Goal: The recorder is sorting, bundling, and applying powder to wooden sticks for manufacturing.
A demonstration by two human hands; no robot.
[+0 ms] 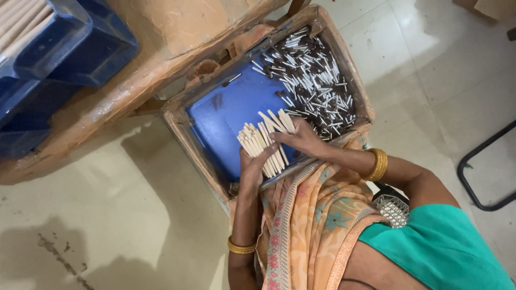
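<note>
From the head camera, looking straight down, a person sits over a shallow wooden tray point(173, 124) in the middle of the frame, its floor lined with a blue sheet point(231, 115). The left hand point(252, 167) has its fingers curled around a bundle of pale sticks point(257, 144) at the lower edge of the blue sheet, and the right hand point(302, 140) lies on the same sticks, fingers spread flat over them, holding a few fanned out. A heap of small dark and silver pieces point(312, 80) fills the upper right part of the tray, just beside the right hand. The tray rests on a cream tiled floor point(107, 215), stained at the lower left. A brown-wrapped worktop point(161, 37) runs across the upper left, carrying blue crates point(80, 43). A black metal frame point(484, 172) stands at the right edge.
</note>
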